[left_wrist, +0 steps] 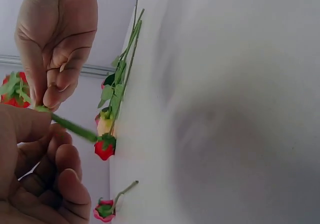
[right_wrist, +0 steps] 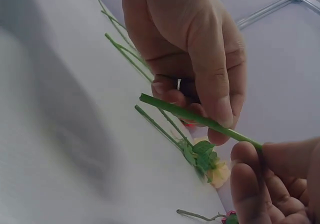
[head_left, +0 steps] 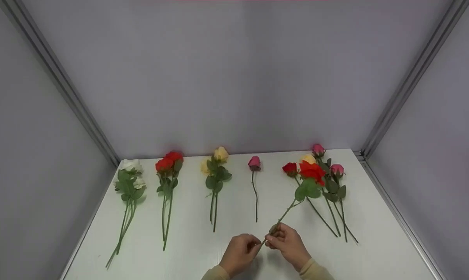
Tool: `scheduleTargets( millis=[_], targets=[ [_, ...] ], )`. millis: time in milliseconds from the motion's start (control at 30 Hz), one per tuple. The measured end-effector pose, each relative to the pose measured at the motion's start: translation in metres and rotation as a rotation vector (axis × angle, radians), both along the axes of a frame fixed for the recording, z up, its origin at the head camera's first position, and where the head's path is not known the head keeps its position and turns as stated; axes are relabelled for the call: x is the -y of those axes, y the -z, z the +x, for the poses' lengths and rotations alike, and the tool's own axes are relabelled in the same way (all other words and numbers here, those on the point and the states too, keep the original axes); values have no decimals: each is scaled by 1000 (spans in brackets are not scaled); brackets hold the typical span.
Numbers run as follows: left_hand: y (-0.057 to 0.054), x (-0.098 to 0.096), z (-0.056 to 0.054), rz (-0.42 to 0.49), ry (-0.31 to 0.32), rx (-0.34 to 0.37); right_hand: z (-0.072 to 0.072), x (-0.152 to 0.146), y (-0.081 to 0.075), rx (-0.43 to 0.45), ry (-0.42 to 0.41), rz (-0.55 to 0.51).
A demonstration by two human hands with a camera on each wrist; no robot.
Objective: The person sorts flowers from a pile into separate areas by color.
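Observation:
An orange-red rose (head_left: 312, 172) with green leaves (head_left: 307, 189) is held at a slant above the table by its stem (head_left: 286, 212). My right hand (head_left: 289, 245) pinches the lower stem between thumb and fingers. Close beside it, my left hand (head_left: 240, 252) pinches the same stem nearer its cut end. In the right wrist view the green stem (right_wrist: 175, 111) passes between the left hand's (right_wrist: 192, 44) thumb and fingers, its end sticking out beyond them. The left wrist view shows the rose head (left_wrist: 17, 91) past both hands.
On the white table (head_left: 195, 260) lie white roses (head_left: 131, 165), red roses (head_left: 165, 165), yellow roses (head_left: 221, 154) and one pink rose (head_left: 254, 162), left to right. A mixed group at right includes a dark red rose (head_left: 290, 168) and pink roses (head_left: 337, 169). Grey walls (head_left: 234, 77) enclose the table.

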State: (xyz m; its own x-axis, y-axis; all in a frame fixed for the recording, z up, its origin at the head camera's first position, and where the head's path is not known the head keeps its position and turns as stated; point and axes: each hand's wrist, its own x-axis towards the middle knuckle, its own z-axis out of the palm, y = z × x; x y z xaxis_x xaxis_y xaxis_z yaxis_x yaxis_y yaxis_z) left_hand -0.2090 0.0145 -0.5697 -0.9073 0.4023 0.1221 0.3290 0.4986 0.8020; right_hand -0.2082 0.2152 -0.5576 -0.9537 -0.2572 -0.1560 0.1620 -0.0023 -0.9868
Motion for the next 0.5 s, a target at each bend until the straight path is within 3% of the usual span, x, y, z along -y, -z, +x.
scheduleTargets(
  millis=[500],
  targets=[
    [-4, 6, 2, -44, 35, -19, 5, 7, -2, -13, 9, 3]
  ],
)
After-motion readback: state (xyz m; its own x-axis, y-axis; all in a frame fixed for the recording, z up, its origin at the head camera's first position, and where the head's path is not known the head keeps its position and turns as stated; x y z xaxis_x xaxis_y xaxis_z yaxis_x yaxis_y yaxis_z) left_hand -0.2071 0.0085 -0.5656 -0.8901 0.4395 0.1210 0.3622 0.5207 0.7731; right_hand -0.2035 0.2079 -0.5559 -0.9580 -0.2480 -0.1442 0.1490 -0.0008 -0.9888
